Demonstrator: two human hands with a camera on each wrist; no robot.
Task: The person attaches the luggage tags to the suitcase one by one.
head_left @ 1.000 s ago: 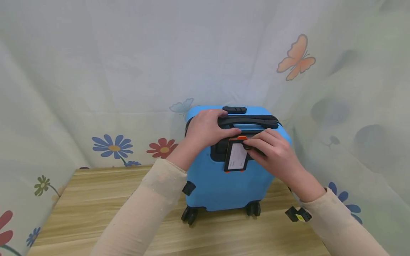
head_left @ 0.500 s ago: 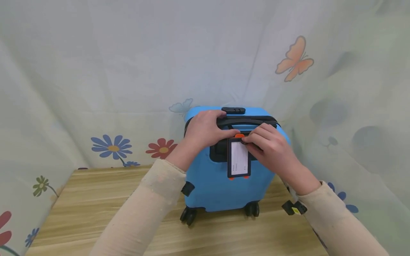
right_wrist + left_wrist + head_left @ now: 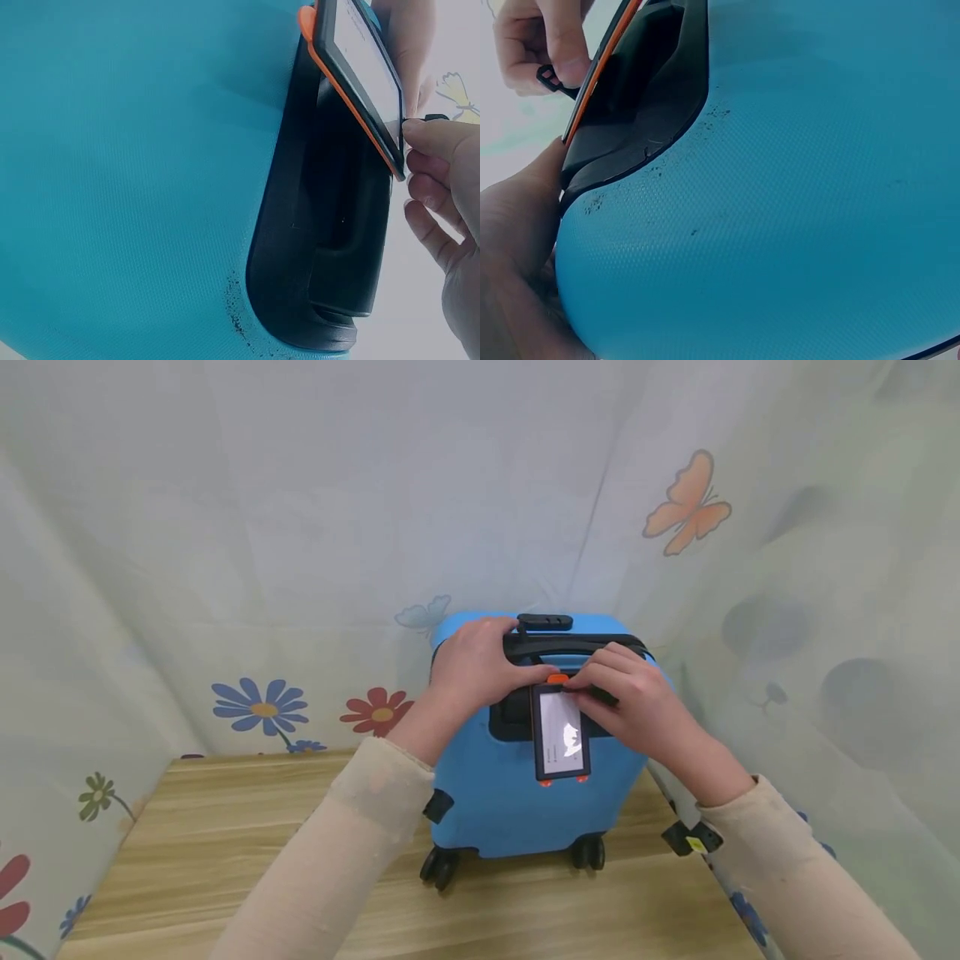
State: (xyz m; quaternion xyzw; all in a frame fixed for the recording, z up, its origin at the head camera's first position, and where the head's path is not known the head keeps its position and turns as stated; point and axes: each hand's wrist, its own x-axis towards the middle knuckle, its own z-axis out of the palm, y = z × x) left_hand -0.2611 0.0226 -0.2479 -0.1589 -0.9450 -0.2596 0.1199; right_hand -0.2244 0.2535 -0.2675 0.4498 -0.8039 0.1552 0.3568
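Observation:
In the head view a blue suitcase (image 3: pixel 525 810) stands upright, its black carry handle (image 3: pixel 558 647) on top. A black-framed luggage tag (image 3: pixel 561 735) with a white card and orange trim hangs down its front. My left hand (image 3: pixel 480 664) curls over the handle's left end, and its thumb lies by the tag's orange tab (image 3: pixel 557 679). At the tag's upper right corner my right hand (image 3: pixel 637 693) pinches a thin black strap. A black loop of the strap (image 3: pixel 547 75) sticks out from the right fingertips in the left wrist view. The left fingers' undersides are hidden.
The suitcase stands on black wheels (image 3: pixel 440 867) on a wood-grain surface (image 3: pixel 247 827). Close behind and to the right hangs a pale curtain (image 3: pixel 360 510) with printed flowers and butterflies. A black recess (image 3: pixel 330 225) lies behind the tag.
The tag has swung from a slant to hanging more squarely, and its lower end has moved slightly right. My right hand has shifted slightly left and up; the left has stayed almost still.

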